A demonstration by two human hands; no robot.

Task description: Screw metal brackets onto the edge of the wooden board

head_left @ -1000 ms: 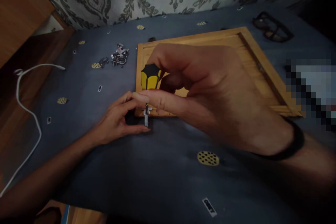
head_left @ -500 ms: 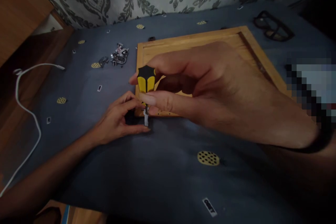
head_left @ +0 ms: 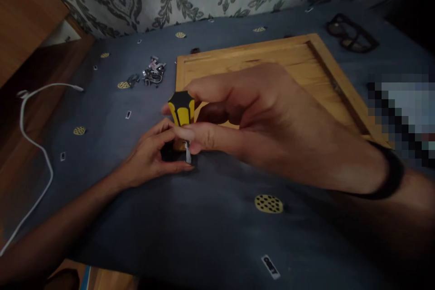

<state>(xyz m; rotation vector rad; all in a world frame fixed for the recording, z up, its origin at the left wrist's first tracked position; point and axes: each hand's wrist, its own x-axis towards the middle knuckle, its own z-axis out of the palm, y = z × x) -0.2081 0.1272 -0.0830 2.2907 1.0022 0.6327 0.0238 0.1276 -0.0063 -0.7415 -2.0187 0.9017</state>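
The right hand (head_left: pixel 272 127) pinches a fluted black-and-yellow screwdriver (head_left: pixel 182 111) between thumb and fingers, its long axis near upright, butt up and working end down over a slim, silvery metal fitting (head_left: pixel 188 154) at the near left corner of a grained wooden panel (head_left: pixel 306 61). The left hand (head_left: pixel 144 156) curves around that fitting, thumb at its lower end, fingertips partly hidden, so whether it grips cannot be told; smooth blue-grey cloth (head_left: pixel 220 235) spreads beneath.
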